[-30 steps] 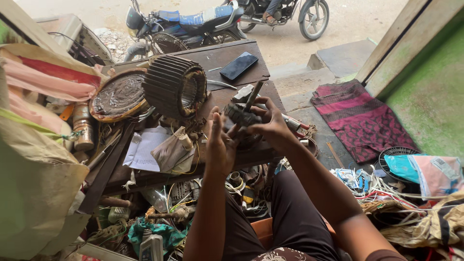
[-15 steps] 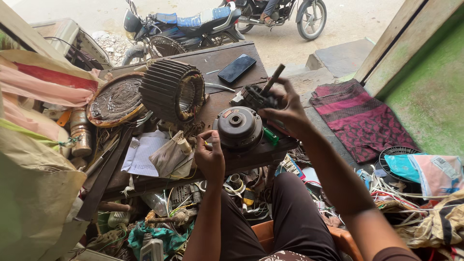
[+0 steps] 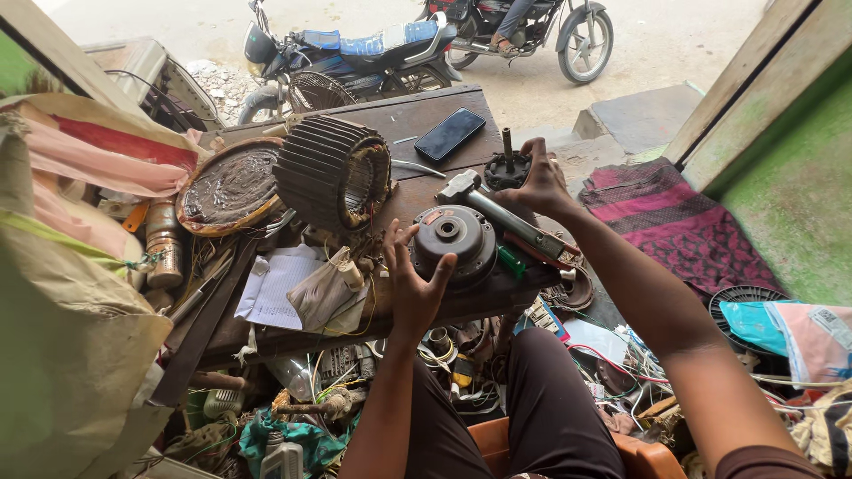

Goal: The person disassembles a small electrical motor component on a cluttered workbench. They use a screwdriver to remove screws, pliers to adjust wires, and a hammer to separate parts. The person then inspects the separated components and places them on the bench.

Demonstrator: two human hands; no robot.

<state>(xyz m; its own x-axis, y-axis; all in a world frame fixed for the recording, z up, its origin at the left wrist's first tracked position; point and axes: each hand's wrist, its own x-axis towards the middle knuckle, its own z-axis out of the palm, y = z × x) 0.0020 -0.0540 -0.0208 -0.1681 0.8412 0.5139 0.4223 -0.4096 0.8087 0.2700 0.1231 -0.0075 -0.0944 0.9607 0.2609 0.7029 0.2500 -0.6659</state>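
Bare tabletop lies beyond my hands; the ribbed drum, hammer and phone crowd the rest.

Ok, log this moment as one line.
left hand: open, touching round motor cover | right hand: on shafted rotor part | hammer: lying between | surface: wooden table
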